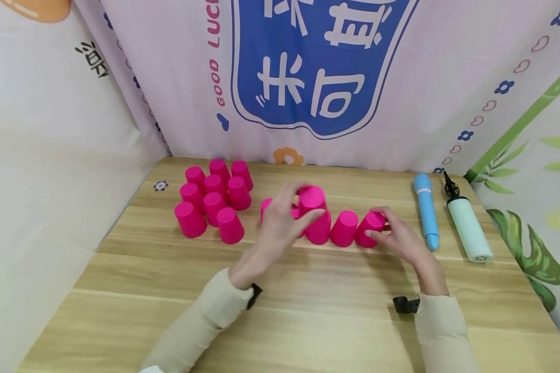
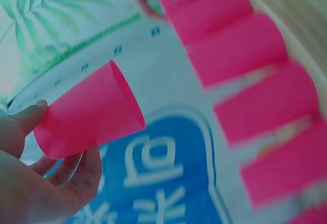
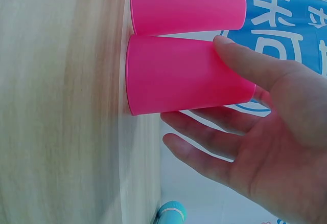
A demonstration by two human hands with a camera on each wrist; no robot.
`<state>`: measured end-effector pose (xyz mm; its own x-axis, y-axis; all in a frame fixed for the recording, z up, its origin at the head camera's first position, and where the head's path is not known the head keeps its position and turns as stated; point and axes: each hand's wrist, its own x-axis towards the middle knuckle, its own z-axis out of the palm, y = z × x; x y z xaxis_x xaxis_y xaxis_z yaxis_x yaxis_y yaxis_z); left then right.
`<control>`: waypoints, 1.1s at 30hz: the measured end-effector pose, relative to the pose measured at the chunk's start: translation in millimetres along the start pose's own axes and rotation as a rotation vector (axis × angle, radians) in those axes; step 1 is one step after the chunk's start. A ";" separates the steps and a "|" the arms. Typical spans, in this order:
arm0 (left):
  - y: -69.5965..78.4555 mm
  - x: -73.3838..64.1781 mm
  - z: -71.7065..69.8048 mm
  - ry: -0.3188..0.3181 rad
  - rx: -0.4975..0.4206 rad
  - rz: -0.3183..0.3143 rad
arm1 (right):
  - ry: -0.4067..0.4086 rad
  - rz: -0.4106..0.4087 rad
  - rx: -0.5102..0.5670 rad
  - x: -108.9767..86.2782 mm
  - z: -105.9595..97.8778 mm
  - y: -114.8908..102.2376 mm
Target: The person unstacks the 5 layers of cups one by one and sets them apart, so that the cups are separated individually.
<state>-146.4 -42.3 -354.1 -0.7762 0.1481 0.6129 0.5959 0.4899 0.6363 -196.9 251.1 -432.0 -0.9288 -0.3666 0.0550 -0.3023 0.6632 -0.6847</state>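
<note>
My left hand [image 1: 280, 220] grips an upside-down pink cup [image 2: 92, 111] near its closed end, thumb on one side and fingers on the other. In the left wrist view this cup is raised clear of a row of pink cups [image 2: 237, 50]. At the right end of that row, my right hand [image 1: 398, 235] holds the last pink cup [image 3: 189, 75] between thumb and fingers, its rim down on the table. Beside it stands another upside-down cup [image 1: 344, 228]. My left hand hides part of the row's left end in the head view.
Several more upside-down pink cups [image 1: 213, 204] stand grouped at the left of the wooden table [image 1: 308, 311]. A blue pen-shaped object [image 1: 427, 210] and a pale green hand pump [image 1: 468, 228] lie at the right. A printed cloth [image 1: 177, 93] hangs along the back edge.
</note>
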 end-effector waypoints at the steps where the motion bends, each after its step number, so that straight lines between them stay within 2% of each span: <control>1: -2.3 -4.1 -11.4 0.029 0.021 0.014 | -0.001 -0.004 -0.002 0.9 -0.2 -0.9; 5: -12.2 -22.1 -55.2 0.140 0.117 0.025 | -0.011 0.003 -0.014 4.1 -0.3 -2.5; 10: -23.2 -47.2 -98.2 0.237 0.185 -0.075 | -0.025 0.016 -0.013 6.6 0.5 -2.6; 14: -31.5 -63.8 -120.0 0.265 0.222 -0.144 | -0.021 0.019 -0.016 5.2 0.2 -1.7; 18: -41.7 -79.5 -131.2 0.266 0.236 -0.214 | -0.015 0.028 -0.018 0.8 -0.7 -0.3; 25: -66.6 -106.3 -136.7 0.289 0.259 -0.340 | 0.000 0.001 -0.015 1.5 -0.2 0.9; 28: -75.5 -110.7 -138.1 0.299 0.278 -0.364 | 0.001 -0.002 -0.016 2.4 -0.8 1.0; 33: -91.3 -111.6 -138.0 0.227 0.328 -0.415 | 0.008 -0.006 -0.015 2.3 0.8 1.8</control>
<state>-85.7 -222.1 -416.0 -0.8459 -0.2842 0.4513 0.1277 0.7137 0.6888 -199.4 250.9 -433.7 -0.9285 -0.3657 0.0646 -0.3110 0.6707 -0.6733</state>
